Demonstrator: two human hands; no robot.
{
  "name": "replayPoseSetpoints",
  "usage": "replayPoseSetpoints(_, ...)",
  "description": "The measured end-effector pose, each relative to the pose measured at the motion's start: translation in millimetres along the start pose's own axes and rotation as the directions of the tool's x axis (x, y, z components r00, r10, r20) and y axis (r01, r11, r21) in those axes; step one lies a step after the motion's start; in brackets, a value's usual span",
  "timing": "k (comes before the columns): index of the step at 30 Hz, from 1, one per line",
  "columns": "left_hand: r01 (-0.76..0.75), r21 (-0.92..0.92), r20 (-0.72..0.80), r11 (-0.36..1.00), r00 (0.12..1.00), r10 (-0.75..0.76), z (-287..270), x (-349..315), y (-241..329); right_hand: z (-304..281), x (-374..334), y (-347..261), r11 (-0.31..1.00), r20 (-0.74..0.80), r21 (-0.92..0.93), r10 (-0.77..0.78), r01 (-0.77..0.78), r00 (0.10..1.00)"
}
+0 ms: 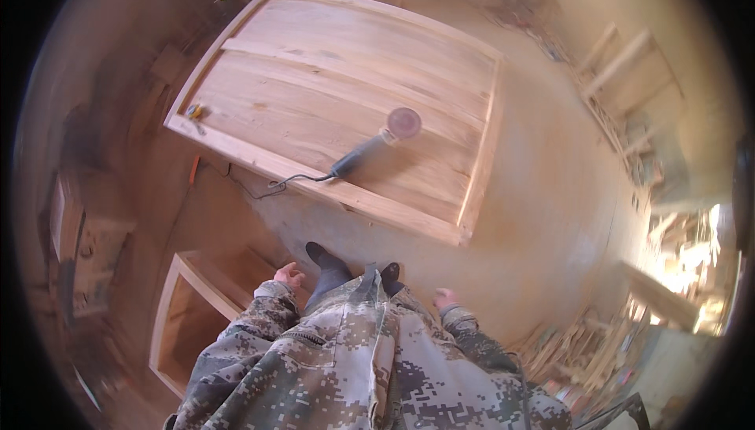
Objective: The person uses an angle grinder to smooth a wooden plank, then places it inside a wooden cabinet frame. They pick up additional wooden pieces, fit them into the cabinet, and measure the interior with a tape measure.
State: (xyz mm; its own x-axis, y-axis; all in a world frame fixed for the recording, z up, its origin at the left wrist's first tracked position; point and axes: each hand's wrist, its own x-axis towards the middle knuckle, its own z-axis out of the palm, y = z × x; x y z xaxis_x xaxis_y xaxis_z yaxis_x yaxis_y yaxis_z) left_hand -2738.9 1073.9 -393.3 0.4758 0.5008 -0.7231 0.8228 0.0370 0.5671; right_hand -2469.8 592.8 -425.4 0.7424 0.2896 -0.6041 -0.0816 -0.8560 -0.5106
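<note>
My left hand [289,274] hangs by my side at the sleeve's end, its fingers loosely bent and apart, with nothing in it. On the other side, my right hand [445,298] is low beside my jacket; its fingers are too small and blurred to read. Ahead of both hands, and apart from them, is a large framed wooden panel [338,64]. An angle grinder [360,156] with a round reddish disc lies on it near the front edge. Its dark cord [295,178] runs over the frame to the left. A small yellow tool [195,112] sits at the panel's left corner.
An open wooden frame or box [185,304] stands close to my left. Wood scraps [586,351] are piled at the lower right. Wooden frames [621,68] lean along the right wall. An orange piece [194,169] lies by the cord. Bare floor [543,218] stretches right of the panel.
</note>
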Motion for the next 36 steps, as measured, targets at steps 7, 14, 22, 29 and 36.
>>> replayPoseSetpoints(7, 0.203, -0.004, -0.198, 0.979, 0.96, -0.199, -44, -66, -33, 10, 175, -168, 0.453, 0.529, 0.747, 0.037, -0.486, 0.848)
replayPoseSetpoints(14, 0.352, -0.297, -0.47, 0.888, 0.755, -0.457, -92, -105, -126, 44, 326, -394, 0.688, 0.428, 0.612, 0.127, -0.39, 0.895)
replayPoseSetpoints(22, 0.388, -0.677, -0.443, 0.626, 0.464, -0.767, -36, -68, -154, 114, 335, -531, 0.899, 0.213, 0.385, 0.132, -0.208, 0.968)
replayPoseSetpoints(29, 0.528, -0.542, -0.231, 0.654, 0.654, -0.72, 10, -101, -109, 140, 333, -629, 0.973, 0.187, 0.224, 0.009, -0.051, 0.982)
replayPoseSetpoints(36, 0.082, -0.885, -0.387, 0.458, 0.417, -0.823, -93, -96, -22, 164, 352, -695, 0.974, 0.113, 0.223, 0.001, -0.026, 0.994)
